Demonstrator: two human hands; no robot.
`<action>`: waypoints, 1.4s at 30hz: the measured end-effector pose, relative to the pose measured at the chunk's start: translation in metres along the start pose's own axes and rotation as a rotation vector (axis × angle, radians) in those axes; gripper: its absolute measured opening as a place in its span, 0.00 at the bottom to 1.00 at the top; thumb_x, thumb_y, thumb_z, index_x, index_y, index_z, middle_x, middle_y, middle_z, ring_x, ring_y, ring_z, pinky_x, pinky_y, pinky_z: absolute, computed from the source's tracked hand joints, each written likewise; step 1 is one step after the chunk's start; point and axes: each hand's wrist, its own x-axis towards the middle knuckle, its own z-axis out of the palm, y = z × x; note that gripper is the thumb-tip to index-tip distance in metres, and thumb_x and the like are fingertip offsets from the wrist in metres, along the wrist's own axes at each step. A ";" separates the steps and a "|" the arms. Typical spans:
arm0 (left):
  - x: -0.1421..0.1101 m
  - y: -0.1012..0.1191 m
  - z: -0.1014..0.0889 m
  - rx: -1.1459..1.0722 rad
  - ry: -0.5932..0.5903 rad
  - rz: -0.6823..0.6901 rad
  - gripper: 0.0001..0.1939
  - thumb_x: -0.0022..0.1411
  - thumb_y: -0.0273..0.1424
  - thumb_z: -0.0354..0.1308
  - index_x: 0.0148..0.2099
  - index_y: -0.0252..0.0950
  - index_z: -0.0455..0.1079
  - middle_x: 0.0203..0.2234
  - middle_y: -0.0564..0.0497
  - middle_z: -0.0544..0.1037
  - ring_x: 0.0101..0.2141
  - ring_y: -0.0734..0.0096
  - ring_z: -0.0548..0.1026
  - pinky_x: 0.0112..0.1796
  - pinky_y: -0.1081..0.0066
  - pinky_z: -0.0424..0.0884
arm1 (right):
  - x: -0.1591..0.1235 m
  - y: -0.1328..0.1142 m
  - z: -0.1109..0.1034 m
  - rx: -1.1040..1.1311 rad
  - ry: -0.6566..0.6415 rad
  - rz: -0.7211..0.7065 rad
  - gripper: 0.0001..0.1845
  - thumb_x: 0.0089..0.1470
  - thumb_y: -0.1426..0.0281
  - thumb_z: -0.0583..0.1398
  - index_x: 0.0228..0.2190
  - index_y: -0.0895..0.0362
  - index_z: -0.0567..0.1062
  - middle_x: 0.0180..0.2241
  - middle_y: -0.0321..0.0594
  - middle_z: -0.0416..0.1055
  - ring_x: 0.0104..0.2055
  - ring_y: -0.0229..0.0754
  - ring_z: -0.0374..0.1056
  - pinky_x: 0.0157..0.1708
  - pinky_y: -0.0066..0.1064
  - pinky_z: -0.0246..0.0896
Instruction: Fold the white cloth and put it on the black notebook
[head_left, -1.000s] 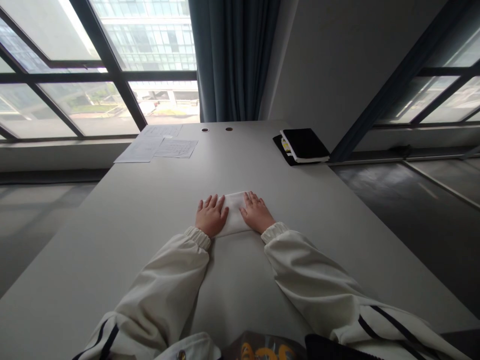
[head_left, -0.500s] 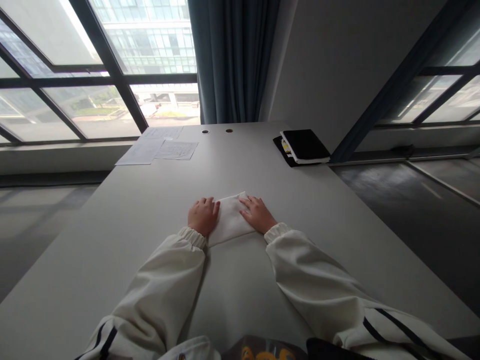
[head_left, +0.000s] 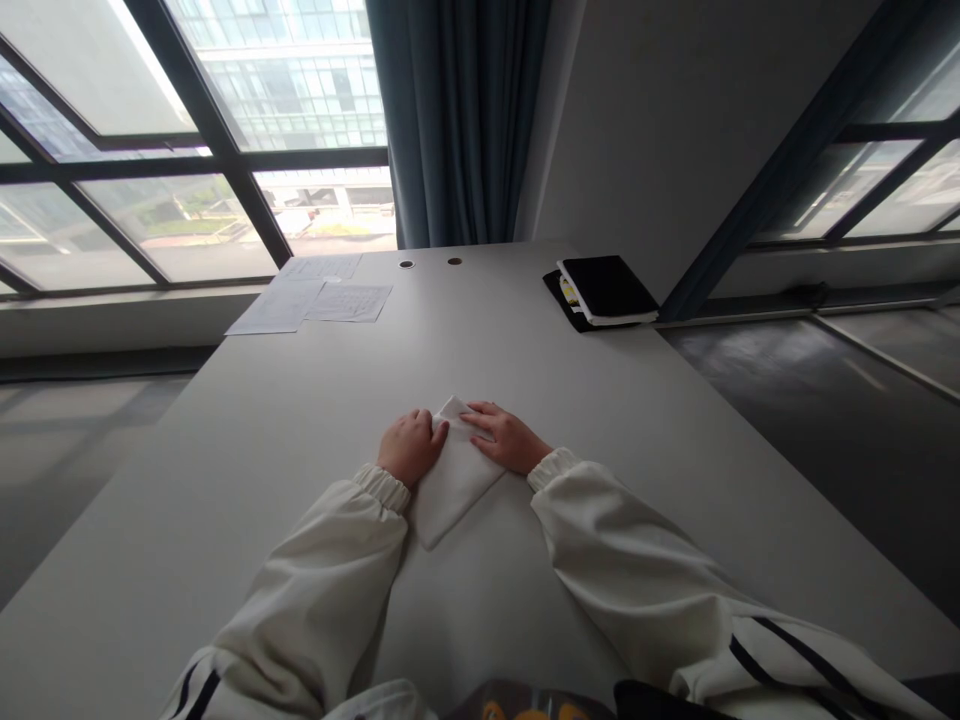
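Head view. A folded white cloth lies flat on the grey surface, set cornerwise, one corner toward the person and the opposite corner toward the window. The left hand rests on the cloth's left upper edge, its fingers curled down upon the fabric near the far corner. The right hand lies on the cloth's right upper edge, fingers stretched out and flat, pressing rather than gripping. Neither hand encloses the cloth; both touch it from above.

State of the work, as judged from the layout: the cloth already forms a compact, several-layered packet with straight edges, so most of the folding appears done. What seems left is a last fold or a flattening of the far corner beneath the fingertips; the near half lies smooth and uncovered.

Beyond the cloth, toward the window, lie loose paper sheets to the left and two round cable holes straight ahead. Far right of the cloth sits a black notebook at the surface's edge.
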 end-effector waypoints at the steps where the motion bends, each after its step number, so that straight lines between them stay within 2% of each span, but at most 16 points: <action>1: 0.001 -0.001 0.002 -0.012 0.005 0.004 0.18 0.75 0.45 0.47 0.43 0.39 0.70 0.42 0.41 0.80 0.46 0.55 0.79 0.46 0.62 0.70 | 0.000 -0.001 -0.001 0.029 0.010 -0.010 0.25 0.60 0.71 0.62 0.58 0.53 0.77 0.63 0.49 0.69 0.65 0.51 0.65 0.67 0.47 0.58; 5: 0.002 -0.004 0.001 -0.081 0.006 -0.010 0.15 0.75 0.45 0.47 0.45 0.40 0.67 0.41 0.42 0.81 0.43 0.54 0.80 0.42 0.62 0.70 | 0.000 -0.005 -0.005 0.191 0.078 -0.001 0.21 0.60 0.70 0.61 0.54 0.54 0.80 0.60 0.48 0.71 0.63 0.48 0.67 0.66 0.43 0.61; 8: 0.002 -0.004 -0.001 -0.176 -0.011 0.003 0.15 0.74 0.44 0.49 0.51 0.40 0.65 0.40 0.43 0.82 0.42 0.52 0.81 0.40 0.62 0.71 | 0.000 -0.002 -0.007 0.331 0.111 0.082 0.18 0.58 0.68 0.62 0.50 0.53 0.82 0.59 0.47 0.71 0.62 0.48 0.68 0.64 0.41 0.62; 10: 0.002 -0.006 0.000 -0.267 -0.015 0.045 0.16 0.74 0.43 0.50 0.56 0.40 0.63 0.43 0.43 0.83 0.43 0.52 0.82 0.41 0.62 0.72 | 0.000 0.003 -0.006 0.423 0.120 0.161 0.18 0.56 0.66 0.64 0.48 0.54 0.83 0.59 0.46 0.72 0.60 0.48 0.69 0.60 0.40 0.66; 14: 0.002 -0.009 0.004 -0.408 -0.019 0.162 0.24 0.72 0.41 0.52 0.66 0.42 0.57 0.50 0.45 0.81 0.44 0.57 0.82 0.44 0.62 0.73 | -0.001 0.012 -0.007 0.595 0.073 0.308 0.24 0.56 0.62 0.64 0.52 0.55 0.80 0.50 0.44 0.79 0.47 0.45 0.76 0.48 0.36 0.72; 17: 0.003 -0.010 0.005 -0.441 -0.018 0.196 0.24 0.72 0.40 0.52 0.66 0.43 0.58 0.49 0.46 0.82 0.44 0.57 0.82 0.44 0.62 0.74 | -0.003 0.012 -0.013 0.630 0.001 0.327 0.26 0.57 0.61 0.63 0.56 0.56 0.79 0.47 0.42 0.81 0.42 0.43 0.76 0.44 0.33 0.72; 23: 0.003 -0.009 0.000 -0.443 -0.004 0.193 0.19 0.74 0.40 0.49 0.63 0.44 0.63 0.45 0.47 0.83 0.45 0.56 0.81 0.44 0.62 0.73 | -0.005 0.009 -0.026 0.580 -0.122 0.262 0.26 0.59 0.59 0.63 0.55 0.56 0.80 0.49 0.44 0.80 0.48 0.46 0.75 0.50 0.37 0.69; 28: 0.003 -0.009 -0.001 -0.441 0.047 0.174 0.17 0.77 0.39 0.42 0.60 0.44 0.65 0.43 0.47 0.83 0.45 0.57 0.81 0.46 0.62 0.72 | -0.004 0.004 -0.029 0.474 -0.116 0.148 0.26 0.60 0.60 0.62 0.57 0.55 0.78 0.51 0.44 0.76 0.48 0.46 0.72 0.48 0.36 0.68; 31: 0.002 -0.010 -0.001 -0.458 0.085 0.177 0.17 0.77 0.40 0.41 0.59 0.43 0.65 0.44 0.46 0.82 0.45 0.58 0.81 0.46 0.63 0.72 | -0.005 0.000 -0.031 0.441 -0.119 0.110 0.26 0.61 0.59 0.63 0.58 0.54 0.78 0.52 0.44 0.74 0.50 0.47 0.72 0.52 0.38 0.67; 37: 0.002 -0.011 0.001 -0.459 0.102 0.209 0.18 0.77 0.40 0.43 0.60 0.43 0.65 0.45 0.46 0.82 0.45 0.59 0.81 0.46 0.64 0.72 | -0.005 0.000 -0.029 0.541 -0.237 0.178 0.29 0.59 0.58 0.65 0.60 0.52 0.77 0.58 0.41 0.75 0.60 0.53 0.71 0.62 0.43 0.62; 42: 0.003 -0.010 0.000 -0.383 0.076 0.189 0.17 0.76 0.39 0.44 0.59 0.43 0.67 0.42 0.48 0.83 0.43 0.59 0.81 0.44 0.65 0.72 | -0.004 0.003 -0.024 0.577 -0.196 0.309 0.29 0.55 0.61 0.66 0.58 0.53 0.78 0.57 0.40 0.77 0.59 0.54 0.72 0.63 0.44 0.62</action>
